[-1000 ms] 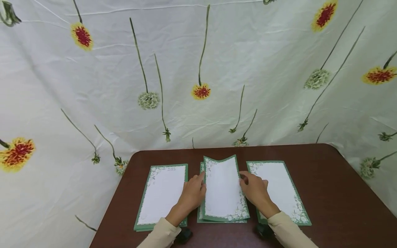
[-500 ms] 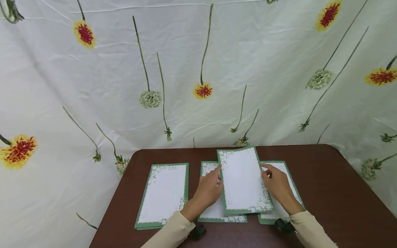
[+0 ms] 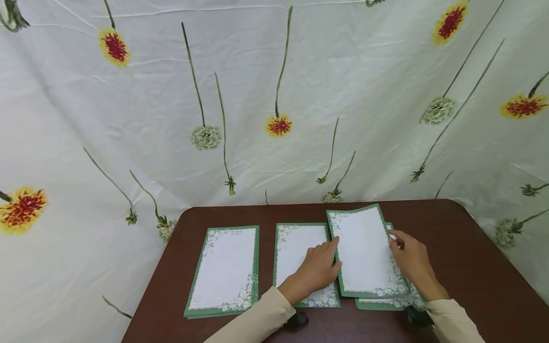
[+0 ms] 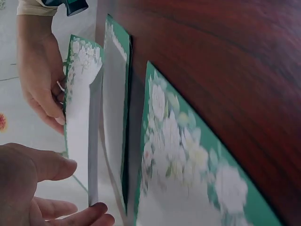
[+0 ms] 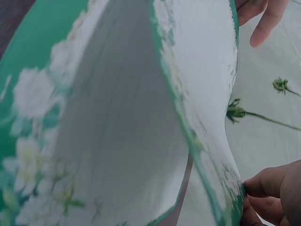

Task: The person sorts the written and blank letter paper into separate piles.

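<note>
A white sheet of paper (image 3: 362, 252) with a green, flower-printed border is held up, slightly bowed, over the right-hand stack. My left hand (image 3: 317, 267) holds its left edge, index finger stretched along it; in the left wrist view, fingertips (image 4: 98, 207) meet the edge below the thumb. My right hand (image 3: 413, 259) pinches the opposite edge between thumb and fingers, which the right wrist view shows close up. Beneath lies the right stack of matching paper (image 3: 386, 304), mostly covered. The middle stack of paper (image 3: 296, 238) lies flat, partly hidden behind my left hand and forearm.
On the left lies another stack of bordered paper (image 3: 225, 267), its sheets slightly offset. All rest on a dark brown table (image 3: 463, 267) with rounded far corners. A flower-printed white cloth (image 3: 240, 95) hangs behind it. Dark bands sit at both wrists.
Both hands have carried the sheet from over the middle stack rightward to over the right stack. The middle stack's top now shows more; the right stack is largely covered.
</note>
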`<state>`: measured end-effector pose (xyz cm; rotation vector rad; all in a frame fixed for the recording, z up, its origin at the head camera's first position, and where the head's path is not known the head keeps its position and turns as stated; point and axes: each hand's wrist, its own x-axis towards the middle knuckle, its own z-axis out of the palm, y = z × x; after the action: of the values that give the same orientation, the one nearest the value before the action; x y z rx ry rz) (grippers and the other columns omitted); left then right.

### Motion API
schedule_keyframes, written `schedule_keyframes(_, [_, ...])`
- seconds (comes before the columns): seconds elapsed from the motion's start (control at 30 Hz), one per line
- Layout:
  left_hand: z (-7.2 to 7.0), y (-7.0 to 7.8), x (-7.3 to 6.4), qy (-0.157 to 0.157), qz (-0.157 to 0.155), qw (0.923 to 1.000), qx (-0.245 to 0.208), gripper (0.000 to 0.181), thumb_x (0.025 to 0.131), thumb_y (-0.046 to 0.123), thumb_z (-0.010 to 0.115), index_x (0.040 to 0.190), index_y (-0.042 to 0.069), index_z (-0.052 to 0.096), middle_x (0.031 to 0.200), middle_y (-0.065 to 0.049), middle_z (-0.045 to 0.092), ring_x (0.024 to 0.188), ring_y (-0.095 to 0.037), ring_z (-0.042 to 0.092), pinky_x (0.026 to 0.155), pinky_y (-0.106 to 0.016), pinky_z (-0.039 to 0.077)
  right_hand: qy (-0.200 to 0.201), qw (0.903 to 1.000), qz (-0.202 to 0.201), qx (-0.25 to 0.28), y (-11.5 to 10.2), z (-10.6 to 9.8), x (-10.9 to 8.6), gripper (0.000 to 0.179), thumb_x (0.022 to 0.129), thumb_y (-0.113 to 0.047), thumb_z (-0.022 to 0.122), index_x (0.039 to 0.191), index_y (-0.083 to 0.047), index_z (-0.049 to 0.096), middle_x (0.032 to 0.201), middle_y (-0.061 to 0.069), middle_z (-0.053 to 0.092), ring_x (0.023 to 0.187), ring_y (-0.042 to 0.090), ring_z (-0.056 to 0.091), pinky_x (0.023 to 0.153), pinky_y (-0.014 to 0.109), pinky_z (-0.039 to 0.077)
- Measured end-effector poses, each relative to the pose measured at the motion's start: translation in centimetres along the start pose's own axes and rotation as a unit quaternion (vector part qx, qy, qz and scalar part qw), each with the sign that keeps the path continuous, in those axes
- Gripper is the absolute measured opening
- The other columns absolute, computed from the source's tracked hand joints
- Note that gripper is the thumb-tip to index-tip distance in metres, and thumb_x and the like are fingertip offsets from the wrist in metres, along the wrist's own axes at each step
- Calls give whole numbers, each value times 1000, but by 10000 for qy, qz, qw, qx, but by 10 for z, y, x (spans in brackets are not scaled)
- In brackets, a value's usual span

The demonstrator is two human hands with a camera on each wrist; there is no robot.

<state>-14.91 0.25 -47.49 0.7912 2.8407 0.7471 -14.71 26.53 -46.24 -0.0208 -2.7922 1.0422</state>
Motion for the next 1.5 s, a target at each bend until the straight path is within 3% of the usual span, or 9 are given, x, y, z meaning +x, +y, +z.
schedule_keyframes(0.17, [12,11,5,-153,154,9996,164,65,110,29,55,165,5,32,154,-12,54,142,-27,52,113,-49,41,0,9998,157,-77,18,-8,-3,40,111,-15,49,143,7,58,115,30,69,89,34,66,67,39,49])
schedule_keyframes(0.33, [20,18,8,-266,162,9991,292,65,110,32,56,166,7,32,156,-10,51,146,-23,49,116,-46,39,-98,9990,381,-188,30,-11,-5,42,111,-16,47,145,7,56,123,34,66,104,46,65,79,54,53])
schedule_keyframes(0.6, [30,22,11,-246,82,9973,694,62,110,32,57,164,9,36,155,-8,52,145,-20,48,116,-42,39,-128,9986,412,-293,37,-10,-6,42,111,-16,46,144,9,55,125,36,65,106,50,65,86,63,47])
schedule_keyframes(0.8, [35,24,12,-170,160,9935,1119,59,110,33,57,162,9,41,153,-6,54,143,-18,50,113,-40,41,-155,9983,472,-318,43,-7,-5,42,111,-16,47,145,8,55,125,36,65,110,52,63,96,70,37])
schedule_keyframes(1.03, [37,27,11,-209,145,9877,1541,57,110,35,57,159,9,44,154,-8,53,145,-22,48,115,-40,40,-132,9980,530,-324,48,-2,-4,41,111,-15,48,144,8,56,124,35,66,108,52,63,92,68,36])
schedule_keyframes(1.5, [36,32,14,-473,-111,9882,1450,59,109,37,57,160,12,43,162,-16,47,153,-27,42,120,-42,35,-249,9967,666,-379,50,-2,-5,42,111,-16,46,144,9,54,133,38,61,118,55,59,91,64,34])
